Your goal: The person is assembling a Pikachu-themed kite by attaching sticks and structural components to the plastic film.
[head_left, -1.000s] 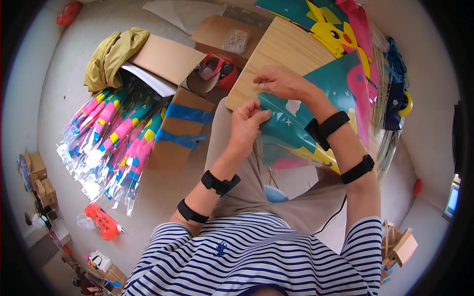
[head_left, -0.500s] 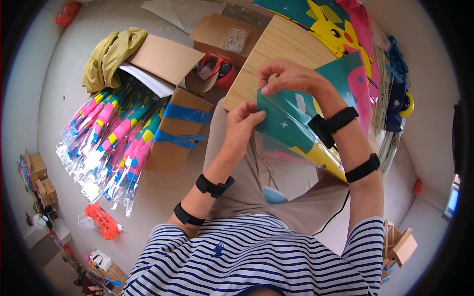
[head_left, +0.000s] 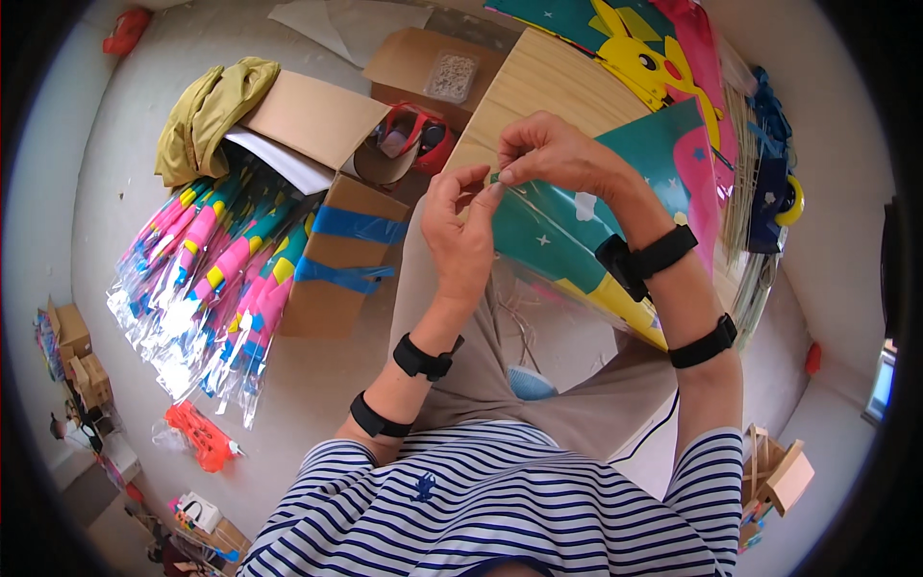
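Note:
A teal, glossy printed sheet (head_left: 548,226) with white stars, pink and yellow areas lies over my lap and the wooden board (head_left: 538,87). My right hand (head_left: 553,154), reaching over the sheet, pinches its near-left corner between thumb and forefinger. Up against that corner, my left hand (head_left: 460,226) has its thumb and bent forefinger almost meeting the right fingertips. Whatever lies between the left fingertips is too small to make out. Black straps circle both my forearms. Beyond the sheet, a yellow cartoon figure cutout (head_left: 649,62) rests on the board's far right.
To the left, a cardboard box (head_left: 341,274) with blue tape stands beside several rolled colourful bundles in clear sleeves (head_left: 207,264). A red bag (head_left: 435,144) and a tub of small pale pieces (head_left: 452,77) are behind it. Thin rods (head_left: 745,183) and a tape roll (head_left: 792,202) lie right.
My left hand has risen from the sheet's left edge to the corner at my right fingertips. The right hand has moved only slightly, still pinching there.

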### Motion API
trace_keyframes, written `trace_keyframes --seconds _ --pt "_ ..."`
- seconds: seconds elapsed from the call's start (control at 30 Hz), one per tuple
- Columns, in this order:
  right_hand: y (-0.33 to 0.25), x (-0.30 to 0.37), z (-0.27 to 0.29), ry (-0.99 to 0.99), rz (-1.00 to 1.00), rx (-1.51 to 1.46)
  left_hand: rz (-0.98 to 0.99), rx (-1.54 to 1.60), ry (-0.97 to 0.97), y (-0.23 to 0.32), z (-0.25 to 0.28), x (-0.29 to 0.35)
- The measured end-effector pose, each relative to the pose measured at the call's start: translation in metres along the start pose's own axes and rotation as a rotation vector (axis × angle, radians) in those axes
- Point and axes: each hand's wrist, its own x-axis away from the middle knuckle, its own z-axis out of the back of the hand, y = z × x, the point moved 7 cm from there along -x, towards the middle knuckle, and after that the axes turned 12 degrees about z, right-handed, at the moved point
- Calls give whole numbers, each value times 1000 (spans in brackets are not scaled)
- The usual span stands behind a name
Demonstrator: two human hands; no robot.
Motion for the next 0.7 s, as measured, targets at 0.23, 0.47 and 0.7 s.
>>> trace_keyframes --seconds 0.23,0.47,0.7 --pt "-3 3 -2 35 20 -35 190 216 -115 -16 -2 -4" --pt "-9 0 -7 -46 47 38 212 234 -182 -19 -4 -6" --pt "-15 3 -4 38 47 64 212 189 -172 -19 -3 -6"
